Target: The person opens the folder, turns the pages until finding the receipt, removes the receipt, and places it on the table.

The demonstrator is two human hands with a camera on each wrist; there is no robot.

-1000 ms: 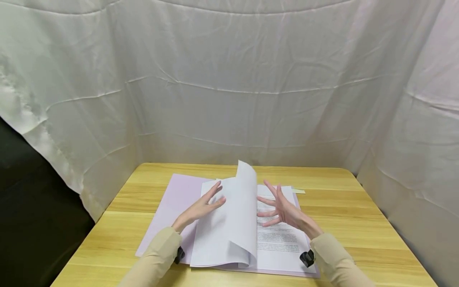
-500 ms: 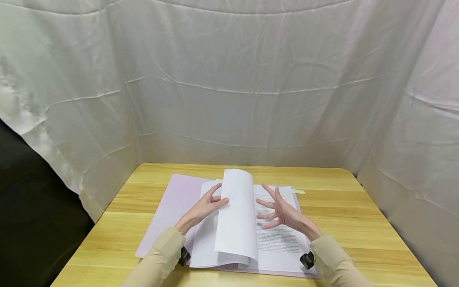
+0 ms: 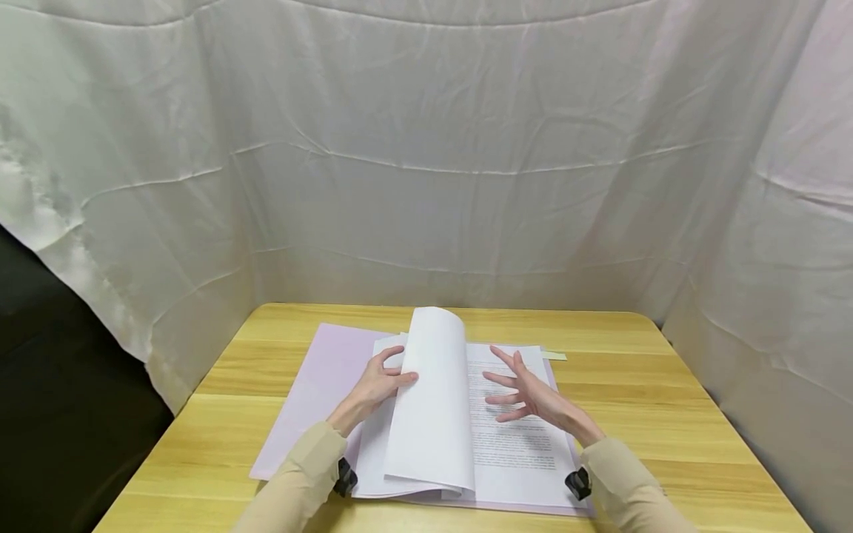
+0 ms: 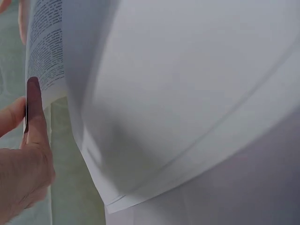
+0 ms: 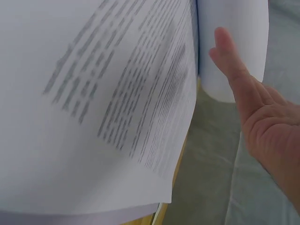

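A lilac folder [image 3: 320, 385] lies spread on the table with white paper sheets inside. One curved sheet [image 3: 432, 414] stands raised near the middle, its free edge turned to the left. My left hand [image 3: 373, 386] pinches that edge between thumb and fingers; in the left wrist view the left hand [image 4: 28, 154] has a finger behind the sheet and its printed side shows. My right hand [image 3: 533, 396] hovers with spread fingers above the printed page [image 3: 513, 444] on the right, holding nothing. The right wrist view shows the right hand [image 5: 262, 108] beside the curled paper.
A pale yellow-green tab [image 3: 554, 355] sticks out past the folder's upper right edge. The wooden table [image 3: 666, 414] reaches back to a grey-white curtain [image 3: 426, 185] hanging behind and at the sides. Dark fabric [image 3: 67, 400] shows at the left. Each wrist wears a small black device.
The raised sheet has swung over to the left. My left hand, spread beside it a second ago, has taken its edge and drawn it slightly left. The right hand has stayed nearly in place.
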